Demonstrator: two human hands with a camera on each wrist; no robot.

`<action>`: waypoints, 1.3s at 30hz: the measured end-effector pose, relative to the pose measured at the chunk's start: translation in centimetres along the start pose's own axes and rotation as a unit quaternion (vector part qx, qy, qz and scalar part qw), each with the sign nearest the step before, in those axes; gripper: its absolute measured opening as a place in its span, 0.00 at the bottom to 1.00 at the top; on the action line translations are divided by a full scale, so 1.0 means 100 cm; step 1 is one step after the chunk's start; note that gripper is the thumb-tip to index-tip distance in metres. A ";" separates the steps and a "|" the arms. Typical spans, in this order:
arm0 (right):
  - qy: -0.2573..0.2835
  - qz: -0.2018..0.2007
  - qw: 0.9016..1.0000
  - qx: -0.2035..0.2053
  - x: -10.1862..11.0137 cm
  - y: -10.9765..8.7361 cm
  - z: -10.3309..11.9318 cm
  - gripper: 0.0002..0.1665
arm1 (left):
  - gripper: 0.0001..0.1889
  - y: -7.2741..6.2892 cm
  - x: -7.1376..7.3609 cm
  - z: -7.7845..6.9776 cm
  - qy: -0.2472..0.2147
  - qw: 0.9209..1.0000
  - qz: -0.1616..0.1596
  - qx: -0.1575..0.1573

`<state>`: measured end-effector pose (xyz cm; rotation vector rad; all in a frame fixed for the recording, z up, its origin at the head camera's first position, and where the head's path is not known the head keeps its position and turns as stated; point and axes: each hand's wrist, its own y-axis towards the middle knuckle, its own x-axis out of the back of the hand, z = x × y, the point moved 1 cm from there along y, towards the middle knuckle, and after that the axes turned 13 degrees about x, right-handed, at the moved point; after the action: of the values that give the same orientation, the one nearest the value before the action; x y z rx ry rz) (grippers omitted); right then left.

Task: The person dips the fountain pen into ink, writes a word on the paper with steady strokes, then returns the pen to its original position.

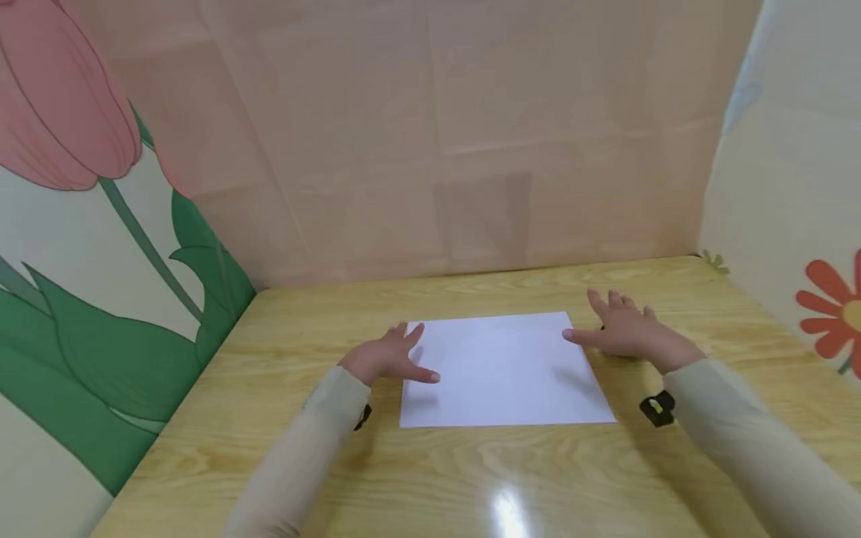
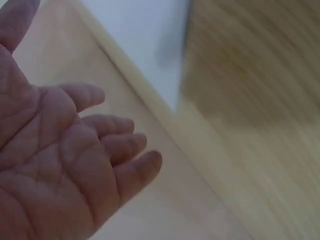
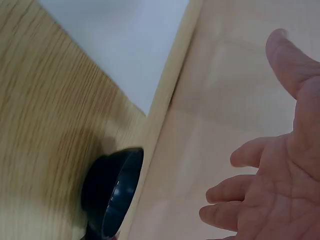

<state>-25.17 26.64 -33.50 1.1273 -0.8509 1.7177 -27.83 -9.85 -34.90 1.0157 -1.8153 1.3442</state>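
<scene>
A blank white sheet of paper (image 1: 498,373) lies flat on the wooden table. Over its left edge hovers my left hand (image 1: 389,359), fingers spread and the thumb reaching above the paper. My right hand (image 1: 622,330) is held at the sheet's far right corner with its fingers apart. Both palms show bare in the wrist views, and neither hand holds anything. In the right wrist view a small black bowl (image 3: 110,192) stands on the table beside the paper's corner; from the head it is mostly hidden by the right hand.
A pinkish covering (image 1: 377,149) hangs behind the table's (image 1: 269,418) back edge. A tulip-printed panel (image 1: 94,351) borders the left side, and a panel with a red flower (image 1: 834,314) the right. Black wrist mounts (image 1: 659,409) sit under both sleeves.
</scene>
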 end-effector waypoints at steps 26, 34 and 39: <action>-0.018 -0.076 0.991 -0.111 -0.012 -0.075 -0.067 0.57 | 0.52 0.008 -0.025 0.042 0.028 0.995 0.041 -0.082; -0.011 -0.085 0.989 -0.123 -0.015 -0.079 -0.077 0.42 | 0.53 0.006 -0.025 0.042 0.019 0.995 0.047 -0.085; -0.021 -0.085 0.989 -0.117 -0.015 -0.080 -0.080 0.33 | 0.53 0.008 -0.025 0.043 0.016 0.995 0.050 -0.089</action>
<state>-20.11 36.20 -37.09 1.0466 -0.9290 1.4197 -27.55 -13.32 -38.52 0.8129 -1.9453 1.2238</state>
